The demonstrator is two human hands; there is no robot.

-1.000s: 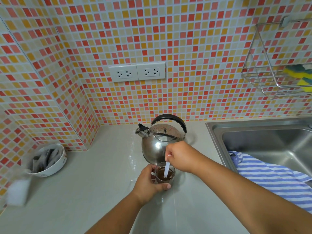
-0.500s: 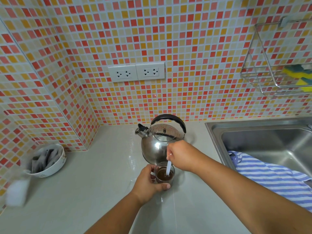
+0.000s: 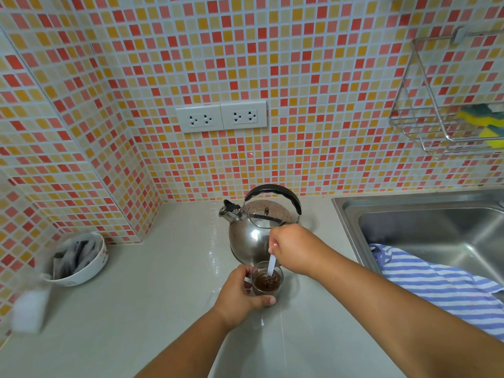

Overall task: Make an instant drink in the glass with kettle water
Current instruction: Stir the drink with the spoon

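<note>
Fingers (image 3: 268, 300) of the left hand (image 3: 240, 290) wrap the glass (image 3: 266, 281) of brown drink; right hand (image 3: 293, 248) pinches a white stirrer (image 3: 271, 264), leaving only stirring, kettle (image 3: 259, 230) set down.

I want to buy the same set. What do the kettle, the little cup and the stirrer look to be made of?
The kettle looks like polished stainless steel: it mirrors the wall tiles, and its arched handle seems black plastic. The glass is clear; the dark drink shows through its wall, though clear plastic cannot be ruled out. The stirrer in the right hand looks like thin white plastic: flat and matte.
</note>
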